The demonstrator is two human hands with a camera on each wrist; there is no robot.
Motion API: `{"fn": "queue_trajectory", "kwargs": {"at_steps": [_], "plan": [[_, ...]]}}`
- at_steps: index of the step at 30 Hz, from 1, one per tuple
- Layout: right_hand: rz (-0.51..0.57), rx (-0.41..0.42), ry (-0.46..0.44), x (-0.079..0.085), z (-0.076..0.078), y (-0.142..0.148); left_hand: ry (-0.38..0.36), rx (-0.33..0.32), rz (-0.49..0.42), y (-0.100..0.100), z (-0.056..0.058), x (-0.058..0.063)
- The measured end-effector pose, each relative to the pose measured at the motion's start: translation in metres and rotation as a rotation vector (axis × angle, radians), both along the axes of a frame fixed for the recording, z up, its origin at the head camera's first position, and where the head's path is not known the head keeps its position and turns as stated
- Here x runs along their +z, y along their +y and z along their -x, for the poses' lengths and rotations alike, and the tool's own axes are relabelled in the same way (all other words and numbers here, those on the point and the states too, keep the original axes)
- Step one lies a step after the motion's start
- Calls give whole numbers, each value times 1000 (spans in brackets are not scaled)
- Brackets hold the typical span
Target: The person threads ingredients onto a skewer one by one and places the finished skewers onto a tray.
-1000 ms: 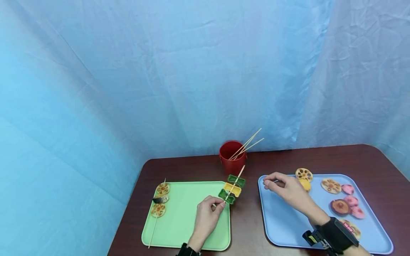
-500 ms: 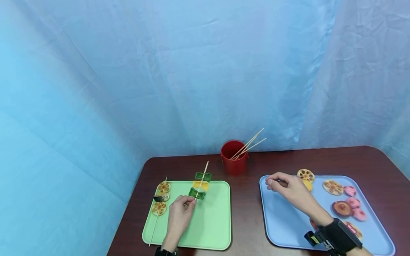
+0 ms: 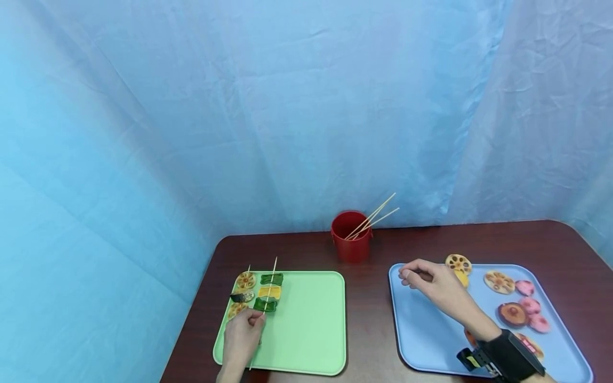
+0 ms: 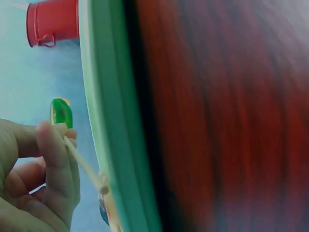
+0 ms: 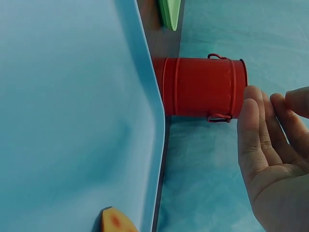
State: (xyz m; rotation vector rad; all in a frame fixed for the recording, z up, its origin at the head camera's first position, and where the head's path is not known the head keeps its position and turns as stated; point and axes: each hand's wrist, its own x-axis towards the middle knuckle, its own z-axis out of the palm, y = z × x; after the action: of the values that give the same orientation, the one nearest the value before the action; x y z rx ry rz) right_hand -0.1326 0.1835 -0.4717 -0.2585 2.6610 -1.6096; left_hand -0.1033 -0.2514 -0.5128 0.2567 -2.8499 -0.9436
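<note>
My left hand (image 3: 241, 339) pinches a skewer (image 4: 82, 162) near its lower end, over the left side of the green tray (image 3: 306, 327). Two green pepper-like pieces (image 3: 265, 305) and one yellow piece (image 3: 270, 292) are threaded on it. Whether it touches the tray I cannot tell. Just left of it lies another skewer with lotus root slices (image 3: 246, 280) and a dark-edged piece (image 3: 242, 296), partly covered by my hand. Over the left part of the blue tray (image 3: 421, 335), my right hand (image 3: 433, 284) hovers with loosely bent fingers, holding nothing.
A red bucket (image 3: 351, 247) holding several bare skewers (image 3: 378, 211) stands behind, between the trays. On the blue tray are a lotus slice (image 3: 499, 282), pink pieces (image 3: 530, 305) and a mushroom-like brown piece (image 3: 513, 314). Another lotus slice (image 3: 458, 263) sits at its back edge.
My left hand has carried the loaded skewer leftward from the green tray's right edge, then down beside the other skewer. My right hand has barely moved.
</note>
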Motion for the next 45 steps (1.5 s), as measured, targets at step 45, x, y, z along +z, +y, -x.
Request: {"fn": "queue_trajectory", "kwargs": {"at_steps": [45], "plan": [[-142,-65,172,30,35,10,142,-243,-221,93,39,41]]}}
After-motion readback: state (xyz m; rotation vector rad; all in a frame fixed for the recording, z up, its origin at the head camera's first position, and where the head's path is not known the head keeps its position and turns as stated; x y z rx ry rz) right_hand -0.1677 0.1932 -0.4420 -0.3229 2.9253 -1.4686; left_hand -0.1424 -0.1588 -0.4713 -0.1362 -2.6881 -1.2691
